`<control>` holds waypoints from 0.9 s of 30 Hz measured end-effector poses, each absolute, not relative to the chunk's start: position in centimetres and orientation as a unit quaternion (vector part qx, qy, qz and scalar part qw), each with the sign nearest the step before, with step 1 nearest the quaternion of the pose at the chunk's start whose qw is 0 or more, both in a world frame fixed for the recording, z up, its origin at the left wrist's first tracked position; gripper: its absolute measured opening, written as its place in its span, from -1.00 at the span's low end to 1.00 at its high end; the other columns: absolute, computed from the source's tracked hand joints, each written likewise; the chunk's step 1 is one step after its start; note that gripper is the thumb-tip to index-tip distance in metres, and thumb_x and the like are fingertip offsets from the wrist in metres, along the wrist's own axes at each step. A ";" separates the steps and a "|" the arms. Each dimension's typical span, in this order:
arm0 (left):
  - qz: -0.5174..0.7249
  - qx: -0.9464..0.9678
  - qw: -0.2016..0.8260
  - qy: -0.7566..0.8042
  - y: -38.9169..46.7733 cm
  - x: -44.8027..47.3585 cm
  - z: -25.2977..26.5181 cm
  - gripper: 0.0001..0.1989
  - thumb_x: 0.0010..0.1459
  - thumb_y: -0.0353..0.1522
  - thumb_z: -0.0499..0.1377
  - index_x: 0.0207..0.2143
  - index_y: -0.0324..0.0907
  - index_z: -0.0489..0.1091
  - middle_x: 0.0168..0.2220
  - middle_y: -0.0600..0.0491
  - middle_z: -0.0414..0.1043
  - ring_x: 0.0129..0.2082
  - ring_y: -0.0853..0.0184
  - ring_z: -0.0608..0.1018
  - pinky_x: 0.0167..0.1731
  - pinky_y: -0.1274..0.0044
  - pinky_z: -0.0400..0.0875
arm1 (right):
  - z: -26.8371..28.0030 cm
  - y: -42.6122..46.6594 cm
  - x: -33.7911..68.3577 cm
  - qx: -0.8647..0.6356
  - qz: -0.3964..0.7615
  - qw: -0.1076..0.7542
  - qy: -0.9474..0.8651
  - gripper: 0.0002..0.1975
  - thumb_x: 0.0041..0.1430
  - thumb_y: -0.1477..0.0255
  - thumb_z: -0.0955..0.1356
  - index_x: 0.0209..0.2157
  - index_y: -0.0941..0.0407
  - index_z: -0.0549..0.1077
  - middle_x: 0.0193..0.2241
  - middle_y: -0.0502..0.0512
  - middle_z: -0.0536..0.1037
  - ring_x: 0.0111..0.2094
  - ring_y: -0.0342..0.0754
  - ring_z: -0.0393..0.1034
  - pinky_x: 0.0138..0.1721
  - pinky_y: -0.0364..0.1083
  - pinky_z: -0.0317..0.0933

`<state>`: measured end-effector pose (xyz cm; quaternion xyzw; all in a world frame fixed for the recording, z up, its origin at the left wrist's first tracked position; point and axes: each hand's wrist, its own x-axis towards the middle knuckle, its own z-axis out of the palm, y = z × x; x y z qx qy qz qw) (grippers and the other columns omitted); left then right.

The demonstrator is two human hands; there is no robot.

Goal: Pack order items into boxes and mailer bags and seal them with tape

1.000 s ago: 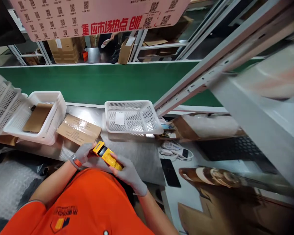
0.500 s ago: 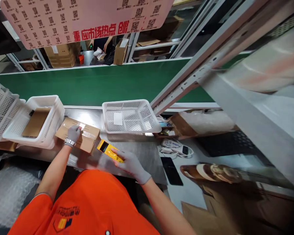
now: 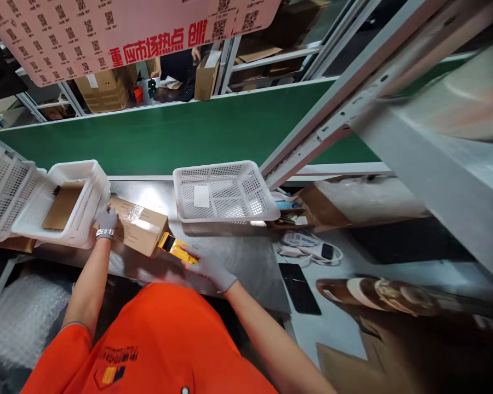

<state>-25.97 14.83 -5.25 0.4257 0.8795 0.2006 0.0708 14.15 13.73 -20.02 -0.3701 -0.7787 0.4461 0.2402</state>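
A closed cardboard box [image 3: 142, 227] lies at a slant on the metal bench, with clear tape across its top. My left hand [image 3: 105, 219], in a grey glove, grips the box's left end; its fingertips are partly hidden. In my gloved right hand [image 3: 207, 268] is a yellow handheld tool [image 3: 176, 248] with a dark window near its far end. That end is close to the box's right end; whether they touch, I cannot tell.
A white perforated basket [image 3: 225, 216] holding a paper slip stands behind, near a green conveyor belt [image 3: 156, 142]. Stacked white baskets [image 3: 88, 202] are at left. A slanted metal post [image 3: 337, 115], a phone [image 3: 299, 288] and a brown tape roll [image 3: 378, 295] are at right.
My left hand has slid left from the box's top to its left end. The yellow tool in my right hand has come slightly left, closer to the box.
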 end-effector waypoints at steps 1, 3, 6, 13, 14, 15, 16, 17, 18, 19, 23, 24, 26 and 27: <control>0.224 0.419 0.049 0.878 14.3 -25.4 -4.8 -0.52 0.45 -0.47 0.07 0.31 -0.22 0.58 0.18 -0.23 0.67 0.28 0.01 0.57 0.35 0.26 0.39 | -20.1 13.8 14.1 -0.365 0.451 0.237 -0.779 -0.40 0.21 0.22 0.53 0.28 -0.02 0.72 -0.01 0.19 0.80 -0.06 0.16 0.69 0.03 0.03 0.55; 0.242 0.467 0.031 0.850 13.1 -23.1 -4.6 -0.52 0.47 -0.49 0.06 0.33 -0.26 0.54 0.26 -0.28 0.61 0.33 -0.02 0.53 0.43 0.22 0.33 | -20.3 13.9 14.0 -0.356 0.460 0.238 -0.778 -0.39 0.25 0.21 0.52 0.32 -0.01 0.70 0.00 0.20 0.79 -0.07 0.15 0.68 0.02 0.03 0.54; 0.179 0.611 0.063 0.769 11.9 -17.9 -6.5 -0.51 0.52 -0.39 0.11 0.40 -0.34 0.46 0.47 -0.40 0.40 0.52 -0.12 0.36 0.58 0.11 0.15 | -21.0 14.0 13.8 -0.347 0.460 0.234 -0.783 -0.37 0.26 0.21 0.50 0.34 0.00 0.68 -0.06 0.18 0.77 -0.13 0.12 0.67 -0.05 0.01 0.54; -0.049 0.597 -0.005 0.801 13.1 -14.5 -11.9 -0.06 0.52 0.01 0.13 0.62 -0.55 0.13 0.67 -0.56 -0.04 0.68 -0.40 0.07 0.62 -0.17 -0.13 | -23.4 12.6 15.7 -0.344 0.424 0.225 -0.807 -0.36 0.30 0.22 0.45 0.37 0.07 0.65 0.00 0.27 0.76 -0.12 0.11 0.67 -0.06 0.00 0.54; -0.056 0.600 -0.011 0.798 13.2 -14.9 -12.2 -0.06 0.53 0.02 0.13 0.63 -0.55 0.13 0.67 -0.56 -0.05 0.68 -0.40 0.07 0.62 -0.15 -0.12 | -23.7 12.1 16.2 -0.350 0.414 0.219 -0.811 -0.36 0.31 0.23 0.45 0.38 0.06 0.64 0.01 0.28 0.77 -0.14 0.11 0.68 -0.09 0.00 0.53; -0.060 0.600 -0.016 0.797 13.2 -15.2 -12.3 -0.05 0.53 0.02 0.13 0.63 -0.55 0.13 0.67 -0.56 -0.05 0.68 -0.40 0.07 0.62 -0.15 -0.12 | -23.9 11.6 16.9 -0.356 0.403 0.210 -0.816 -0.35 0.31 0.24 0.45 0.39 0.06 0.63 0.02 0.28 0.78 -0.15 0.11 0.69 -0.11 -0.01 0.53; -0.060 0.600 -0.018 0.798 13.2 -15.4 -12.4 -0.05 0.53 0.02 0.13 0.63 -0.55 0.13 0.67 -0.57 -0.05 0.68 -0.40 0.07 0.62 -0.16 -0.12 | -24.1 11.2 17.5 -0.365 0.390 0.198 -0.822 -0.35 0.31 0.24 0.45 0.39 0.05 0.63 0.01 0.28 0.79 -0.15 0.13 0.70 -0.12 -0.01 0.52; -0.057 0.599 -0.018 0.799 13.2 -15.6 -12.5 -0.05 0.52 0.03 0.14 0.62 -0.55 0.14 0.67 -0.58 -0.04 0.68 -0.41 0.07 0.62 -0.17 -0.13 | -24.1 10.7 18.1 -0.378 0.374 0.184 -0.827 -0.35 0.30 0.26 0.46 0.39 0.04 0.63 -0.01 0.28 0.80 -0.15 0.15 0.71 -0.13 -0.01 0.52; -0.054 0.598 -0.015 0.799 13.1 -15.6 -12.5 -0.04 0.52 0.03 0.14 0.62 -0.55 0.14 0.67 -0.58 -0.04 0.68 -0.41 0.07 0.62 -0.17 -0.13 | -24.0 10.4 18.5 -0.390 0.359 0.168 -0.831 -0.36 0.29 0.27 0.46 0.38 0.03 0.64 -0.02 0.28 0.81 -0.15 0.17 0.72 -0.13 0.00 0.51; -0.052 0.598 -0.011 0.800 13.1 -15.5 -12.5 -0.04 0.51 0.03 0.15 0.62 -0.55 0.14 0.67 -0.58 -0.05 0.68 -0.41 0.07 0.62 -0.18 -0.13 | -23.7 10.3 18.8 -0.401 0.347 0.149 -0.835 -0.36 0.28 0.27 0.47 0.38 0.03 0.65 -0.03 0.28 0.82 -0.14 0.19 0.73 -0.12 0.00 0.51; -0.041 0.600 -0.003 0.799 13.1 -15.2 -12.7 -0.03 0.52 0.03 0.15 0.62 -0.58 0.12 0.67 -0.60 -0.09 0.68 -0.44 0.03 0.62 -0.18 -0.16 | -20.5 11.1 17.2 -0.421 0.328 0.064 -0.844 -0.34 0.32 0.21 0.47 0.42 -0.01 0.61 -0.03 0.28 0.82 -0.13 0.22 0.74 -0.14 -0.01 0.45; -0.037 0.600 -0.004 0.799 13.1 -15.2 -12.7 -0.03 0.52 0.03 0.14 0.62 -0.58 0.12 0.67 -0.59 -0.10 0.69 -0.44 0.02 0.62 -0.19 -0.17 | -19.3 11.8 16.0 -0.421 0.328 0.045 -0.844 -0.33 0.33 0.19 0.46 0.43 -0.03 0.60 -0.02 0.27 0.83 -0.12 0.21 0.73 -0.14 -0.03 0.43; -0.030 0.602 -0.004 0.798 13.3 -15.3 -12.9 -0.04 0.52 0.02 0.15 0.62 -0.57 0.13 0.68 -0.59 -0.11 0.69 -0.44 0.00 0.62 -0.19 -0.19 | -16.8 13.4 13.1 -0.426 0.333 0.016 -0.841 -0.33 0.33 0.16 0.47 0.43 -0.05 0.60 -0.01 0.24 0.83 -0.08 0.20 0.72 -0.13 -0.06 0.38; -0.028 0.603 -0.003 0.798 13.4 -15.4 -13.0 -0.03 0.52 0.02 0.15 0.62 -0.57 0.12 0.68 -0.60 -0.11 0.69 -0.44 0.00 0.62 -0.20 -0.20 | -15.6 14.4 11.7 -0.429 0.343 0.007 -0.836 -0.33 0.32 0.16 0.47 0.42 -0.05 0.61 -0.02 0.22 0.83 -0.07 0.19 0.72 -0.13 -0.07 0.35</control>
